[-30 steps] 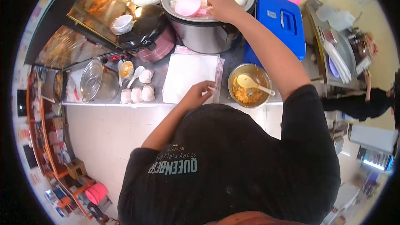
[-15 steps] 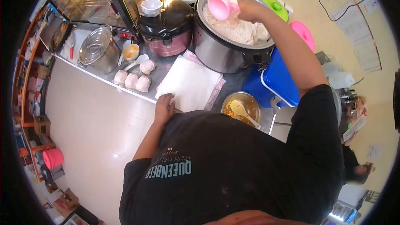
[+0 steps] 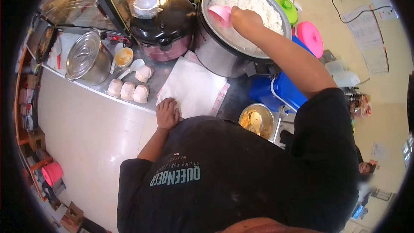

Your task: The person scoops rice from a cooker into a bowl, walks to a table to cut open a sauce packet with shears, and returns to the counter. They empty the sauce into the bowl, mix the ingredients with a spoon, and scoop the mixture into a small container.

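At twelve o'clock, my right hand (image 3: 246,21) grips a pink plastic scoop (image 3: 220,15), apparently for white rice (image 3: 271,11); my spread-fingered left hand (image 3: 167,113) likely steadies flat white paper (image 3: 190,85).

"QUEENBEER" and "STORY FOR" on black shirt (image 3: 241,174)

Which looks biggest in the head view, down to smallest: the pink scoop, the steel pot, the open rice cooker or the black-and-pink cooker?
Largest to smallest, as they look here:
1. Open rice cooker
2. Black-and-pink cooker
3. Steel pot
4. Pink scoop, partly hidden by the hand holding it
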{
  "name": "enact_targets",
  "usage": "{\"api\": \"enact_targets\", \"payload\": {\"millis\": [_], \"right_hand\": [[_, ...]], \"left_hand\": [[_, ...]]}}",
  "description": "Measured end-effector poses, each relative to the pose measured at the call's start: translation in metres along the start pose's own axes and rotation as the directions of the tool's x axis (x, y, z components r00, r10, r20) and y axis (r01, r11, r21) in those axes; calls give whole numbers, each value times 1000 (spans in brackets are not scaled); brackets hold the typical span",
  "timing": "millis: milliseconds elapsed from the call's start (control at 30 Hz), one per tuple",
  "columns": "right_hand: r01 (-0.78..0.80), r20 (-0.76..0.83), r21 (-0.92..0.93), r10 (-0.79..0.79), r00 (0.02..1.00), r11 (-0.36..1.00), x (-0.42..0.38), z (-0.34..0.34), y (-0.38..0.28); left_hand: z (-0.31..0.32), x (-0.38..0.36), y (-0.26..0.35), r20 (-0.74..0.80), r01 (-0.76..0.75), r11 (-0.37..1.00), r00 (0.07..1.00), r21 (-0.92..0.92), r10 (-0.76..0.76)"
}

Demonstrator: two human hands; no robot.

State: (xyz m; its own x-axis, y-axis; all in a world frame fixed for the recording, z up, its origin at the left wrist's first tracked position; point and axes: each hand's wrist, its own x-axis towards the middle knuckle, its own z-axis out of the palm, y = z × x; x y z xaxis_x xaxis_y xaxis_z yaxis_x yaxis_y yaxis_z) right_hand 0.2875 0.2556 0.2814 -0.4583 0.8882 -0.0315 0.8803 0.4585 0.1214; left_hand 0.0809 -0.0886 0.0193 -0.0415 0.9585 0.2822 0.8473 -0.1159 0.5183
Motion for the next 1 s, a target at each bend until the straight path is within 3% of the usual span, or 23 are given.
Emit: {"api": "enact_targets", "payload": {"millis": [467, 533, 633, 833, 967, 1000], "right_hand": [[151, 310, -140, -102, 945, 978, -35, -20, 0], [153, 356, -133, -97, 929, 979, -36, -19, 6], [299, 422, -115, -226, 878, 947, -43, -33, 21], [305, 550, -101, -202, 811, 947, -57, -82, 45], [465, 454, 145, -476, 753, 874, -36, -53, 124], [140, 628, 171, -217, 747, 975, -53, -87, 91]], "left_hand": [[4, -3, -8, 11, -35, 999, 999, -14, 35], [5, -2, -8, 2, -28, 1000, 1000, -10, 28], [5, -2, -8, 6, -24, 1000, 1000, -10, 24], [8, -2, -10, -18, -40, 999, 999, 23, 41], [7, 0, -9, 12, -22, 1000, 1000, 18, 22], [9, -2, -9, 4, -23, 1000, 1000, 18, 23]]}}
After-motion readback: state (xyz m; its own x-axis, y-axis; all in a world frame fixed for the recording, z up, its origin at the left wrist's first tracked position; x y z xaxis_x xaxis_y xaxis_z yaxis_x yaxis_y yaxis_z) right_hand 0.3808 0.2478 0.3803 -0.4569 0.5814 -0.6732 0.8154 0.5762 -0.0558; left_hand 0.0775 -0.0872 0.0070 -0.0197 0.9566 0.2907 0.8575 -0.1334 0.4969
